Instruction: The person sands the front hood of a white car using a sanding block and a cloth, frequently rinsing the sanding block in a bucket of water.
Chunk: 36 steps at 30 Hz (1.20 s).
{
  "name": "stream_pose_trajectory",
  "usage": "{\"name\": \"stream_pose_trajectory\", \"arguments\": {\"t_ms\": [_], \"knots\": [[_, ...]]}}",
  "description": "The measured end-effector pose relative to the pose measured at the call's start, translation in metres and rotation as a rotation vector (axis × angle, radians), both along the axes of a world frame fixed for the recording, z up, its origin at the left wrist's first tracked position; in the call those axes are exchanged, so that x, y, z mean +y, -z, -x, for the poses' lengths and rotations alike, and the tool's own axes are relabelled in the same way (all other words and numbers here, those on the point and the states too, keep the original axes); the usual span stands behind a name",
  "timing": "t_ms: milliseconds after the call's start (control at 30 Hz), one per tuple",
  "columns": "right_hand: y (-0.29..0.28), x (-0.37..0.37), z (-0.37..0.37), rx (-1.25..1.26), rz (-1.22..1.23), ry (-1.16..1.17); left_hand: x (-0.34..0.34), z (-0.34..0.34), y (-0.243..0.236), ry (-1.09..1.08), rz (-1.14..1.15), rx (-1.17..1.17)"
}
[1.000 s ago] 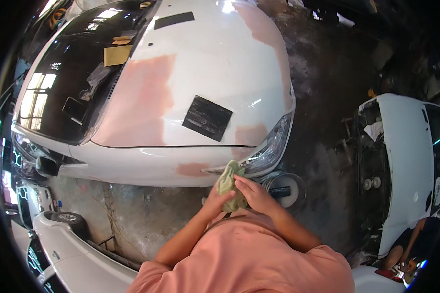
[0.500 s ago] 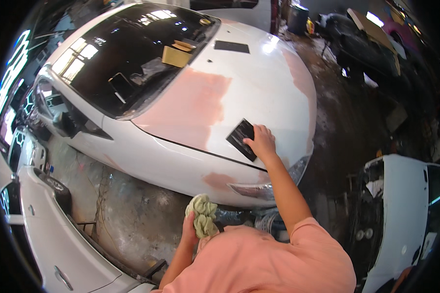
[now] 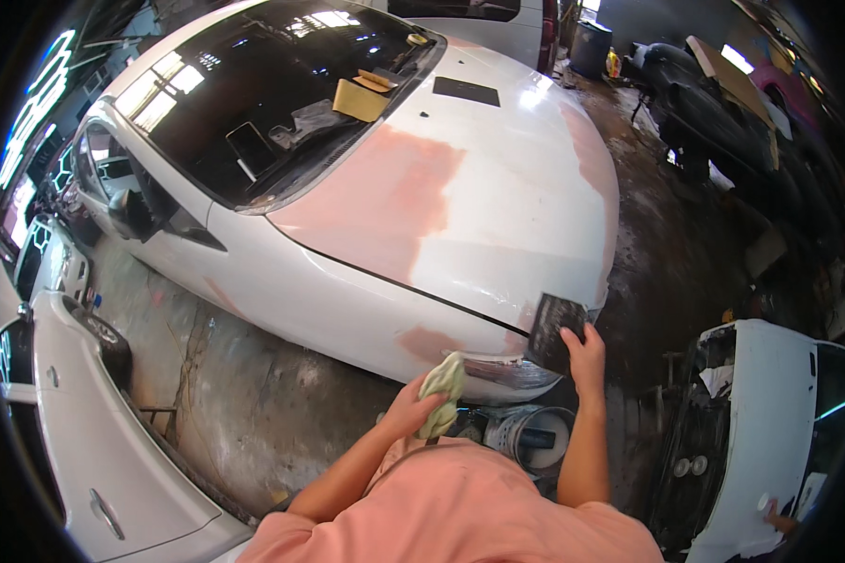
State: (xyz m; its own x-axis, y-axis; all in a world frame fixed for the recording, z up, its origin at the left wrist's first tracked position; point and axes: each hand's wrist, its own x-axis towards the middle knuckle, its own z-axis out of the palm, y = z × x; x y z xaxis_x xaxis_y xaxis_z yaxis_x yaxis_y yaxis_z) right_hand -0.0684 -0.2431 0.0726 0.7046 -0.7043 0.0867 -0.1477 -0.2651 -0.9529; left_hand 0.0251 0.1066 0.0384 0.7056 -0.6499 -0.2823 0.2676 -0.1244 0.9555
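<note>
My right hand (image 3: 584,361) grips a black sheet of sandpaper (image 3: 551,330), held up by the front corner of a white car, above the headlight (image 3: 507,377). Pale greyish smears mark the sheet. In front of my body, my left hand (image 3: 411,409) is closed around a folded pale green cloth (image 3: 441,394), near the car's fender. Pink patches (image 3: 371,202) of filler or primer cover parts of the white hood (image 3: 507,178). A second black sheet (image 3: 466,91) lies flat on the hood near the windshield.
A bucket (image 3: 567,420) with a dark block in it stands below the headlight. White vehicle bodywork (image 3: 770,422) is at the right, where another person's hand (image 3: 779,519) shows. A light-coloured car (image 3: 122,450) stands at the left, dark parts (image 3: 695,103) at the far right.
My right hand has lifted the sandpaper off the hood and brought it toward the headlight corner. My left hand has risen to the right with the cloth, which now looks flatter.
</note>
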Motion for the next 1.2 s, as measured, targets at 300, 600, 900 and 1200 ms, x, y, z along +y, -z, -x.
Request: {"name": "stream_pose_trajectory", "arguments": {"t_ms": [300, 600, 900, 1200], "knots": [[0.026, 0.025, 0.153, -0.014, -0.261, 0.376, -0.243, -0.156, -0.098, 0.232, -0.229, -1.031], [0.043, 0.067, 0.175, -0.263, -0.561, 0.59, -0.303, -0.187, -0.046, -0.074, -0.399, -1.421], [0.091, 0.096, 0.167, -0.559, -1.035, 0.536, -0.156, 0.037, 0.065, 0.44, -0.114, -0.248], [0.095, 0.241, 0.077, -0.495, -1.223, 0.398, -0.017, -0.003, 0.022, 0.36, 0.175, 0.455]]}}
